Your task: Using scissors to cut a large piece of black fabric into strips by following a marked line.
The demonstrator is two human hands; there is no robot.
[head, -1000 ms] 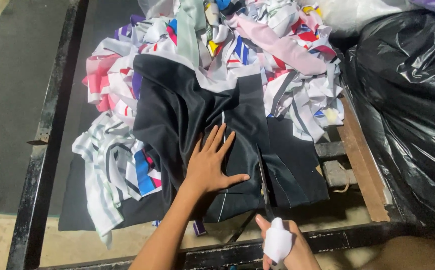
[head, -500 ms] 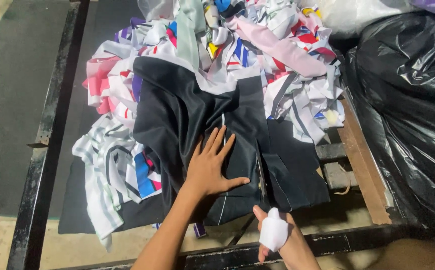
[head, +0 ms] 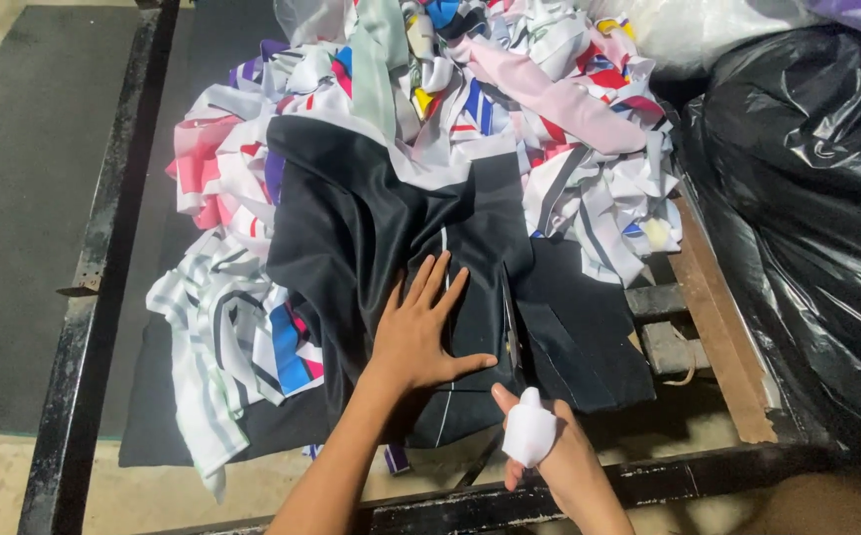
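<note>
A dark navy piece of smooth fabric (head: 391,248) is spread in the middle of the scene, over a heap of striped white, pink and blue cloth scraps (head: 509,109) and a frame of black metal bars (head: 103,248). The left hand (head: 425,337) is laid flat on the near part of the navy fabric — fingers spread, nothing gripped. Just to its right, scissors (head: 511,332) are held by the right hand (head: 544,451), whose thumb is wrapped in white tape. A black plastic bag (head: 816,198) is seen at the right.
</note>
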